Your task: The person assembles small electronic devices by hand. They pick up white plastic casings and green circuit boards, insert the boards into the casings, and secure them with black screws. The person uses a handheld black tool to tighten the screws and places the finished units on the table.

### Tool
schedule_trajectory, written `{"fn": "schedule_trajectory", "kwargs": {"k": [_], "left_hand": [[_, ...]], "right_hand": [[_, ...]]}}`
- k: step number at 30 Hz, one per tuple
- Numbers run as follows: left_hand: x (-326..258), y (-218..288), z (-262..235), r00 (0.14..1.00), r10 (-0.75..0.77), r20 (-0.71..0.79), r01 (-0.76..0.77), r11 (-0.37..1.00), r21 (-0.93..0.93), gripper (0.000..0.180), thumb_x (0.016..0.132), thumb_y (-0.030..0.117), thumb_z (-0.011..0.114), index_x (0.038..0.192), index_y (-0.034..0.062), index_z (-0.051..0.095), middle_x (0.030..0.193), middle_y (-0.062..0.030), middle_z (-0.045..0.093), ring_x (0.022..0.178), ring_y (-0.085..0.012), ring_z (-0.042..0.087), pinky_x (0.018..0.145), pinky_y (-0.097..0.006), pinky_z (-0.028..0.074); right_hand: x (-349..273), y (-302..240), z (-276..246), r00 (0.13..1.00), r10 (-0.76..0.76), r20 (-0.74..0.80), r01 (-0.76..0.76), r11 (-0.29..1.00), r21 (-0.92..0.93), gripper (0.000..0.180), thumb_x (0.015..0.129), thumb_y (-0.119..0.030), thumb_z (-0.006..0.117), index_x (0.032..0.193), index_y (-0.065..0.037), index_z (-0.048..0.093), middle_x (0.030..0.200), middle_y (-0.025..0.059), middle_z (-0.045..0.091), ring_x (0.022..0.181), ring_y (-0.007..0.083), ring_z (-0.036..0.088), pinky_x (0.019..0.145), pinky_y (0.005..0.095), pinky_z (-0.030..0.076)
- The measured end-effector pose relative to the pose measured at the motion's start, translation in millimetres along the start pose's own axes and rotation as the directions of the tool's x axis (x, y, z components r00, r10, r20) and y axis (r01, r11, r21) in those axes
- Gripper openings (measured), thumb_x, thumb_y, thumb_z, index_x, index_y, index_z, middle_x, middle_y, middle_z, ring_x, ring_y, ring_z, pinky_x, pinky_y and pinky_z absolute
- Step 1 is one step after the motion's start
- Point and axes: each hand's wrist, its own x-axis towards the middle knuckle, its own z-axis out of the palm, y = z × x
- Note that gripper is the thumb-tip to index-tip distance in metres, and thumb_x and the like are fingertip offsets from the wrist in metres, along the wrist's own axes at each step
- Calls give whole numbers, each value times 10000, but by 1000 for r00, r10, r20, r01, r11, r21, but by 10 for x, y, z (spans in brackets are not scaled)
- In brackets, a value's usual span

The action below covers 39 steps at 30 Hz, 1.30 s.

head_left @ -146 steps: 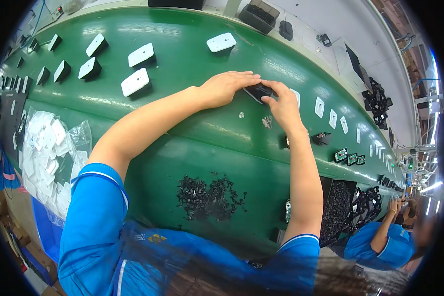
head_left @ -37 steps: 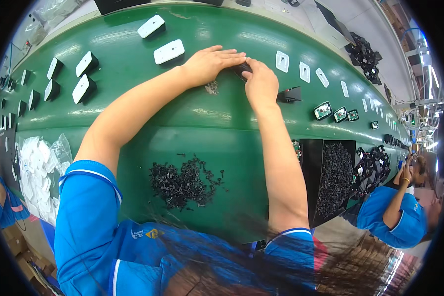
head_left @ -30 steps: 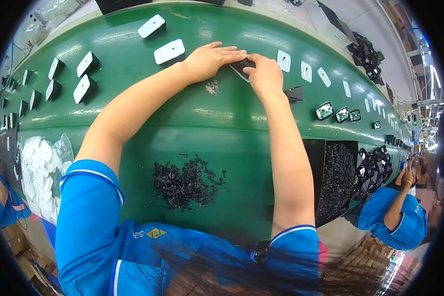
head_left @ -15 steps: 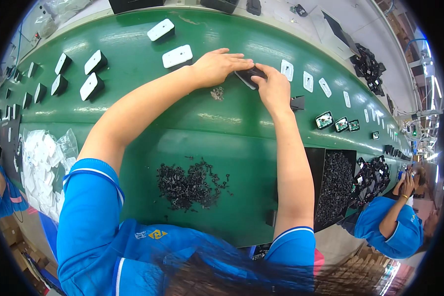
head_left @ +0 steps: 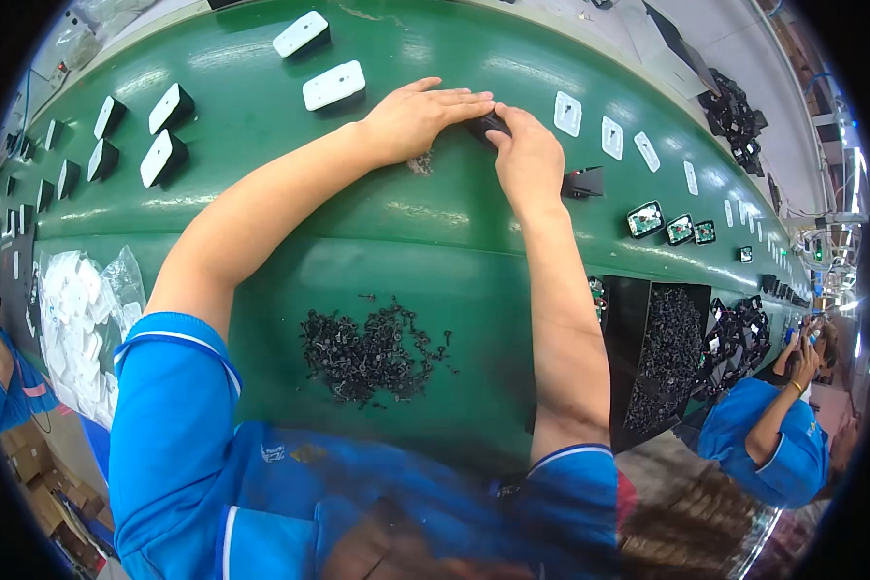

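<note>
Both my hands reach far out over the green conveyor belt. My left hand lies flat with its fingers over a small black part, and my right hand presses the same black part from the right with thumb and fingers. Most of the part is hidden under my fingers. A small heap of loose black pieces lies on the belt close to my body, between my forearms.
White rectangular housings ride the belt at the upper left, small white plates and circuit modules at the right. A bag of white parts sits at left. A black tray of black pieces sits right, beside another worker in blue.
My hands stay together on the black part while the view has shifted slightly; the white housings have drifted along the belt.
</note>
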Motion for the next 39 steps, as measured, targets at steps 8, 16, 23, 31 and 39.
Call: {"fn": "schedule_trajectory", "kwargs": {"k": [8, 16, 23, 31, 39], "left_hand": [[372, 70, 23, 993, -86, -80, 74, 987, -141, 437, 818, 205, 634, 1217, 62, 530, 1075, -116, 604, 1023, -281, 566, 870, -377, 466], [566, -213, -211, 818, -476, 322, 573, 721, -390, 323, 946, 327, 463, 1130, 84, 571, 751, -128, 651, 600, -241, 620, 606, -362, 516], [698, -338, -300, 526, -549, 649, 849, 380, -367, 319, 976, 332, 391, 1104, 69, 518, 687, -90, 615, 449, -159, 554, 416, -272, 483], [785, -251, -427, 533, -677, 507, 755, 651, 76, 347, 962, 360, 422, 1138, 69, 494, 842, -168, 634, 486, -268, 616, 552, -383, 542], [1150, 410, -171, 889, -447, -102, 456, 886, 89, 445, 872, 429, 558, 952, -8, 522, 934, -177, 580, 868, -340, 614, 722, -425, 523]], "right_hand": [[395, 409, -101, 876, 282, 392, -410, 863, 296, 363, 800, -236, 671, 1128, -85, 634, 1070, 136, 658, 949, 287, 636, 847, 371, 480], [111, 550, -1018, 898, 142, 417, -82, 984, -158, 422, 701, -250, 772, 1029, -69, 579, 1057, 119, 581, 1032, 299, 548, 873, 397, 459], [-289, 965, -738, 948, 5, 320, -23, 998, 53, 460, 651, -101, 785, 1053, -64, 563, 1072, 142, 492, 1066, 334, 469, 906, 394, 434], [-53, 1029, -738, 812, 378, 445, -425, 905, 7, 481, 830, -416, 645, 1098, -35, 523, 890, 190, 641, 855, 357, 620, 781, 415, 474], [-156, 890, -899, 865, 306, 398, -289, 952, -103, 405, 798, -347, 678, 1040, -44, 558, 998, 154, 603, 963, 327, 584, 802, 430, 477]]}}
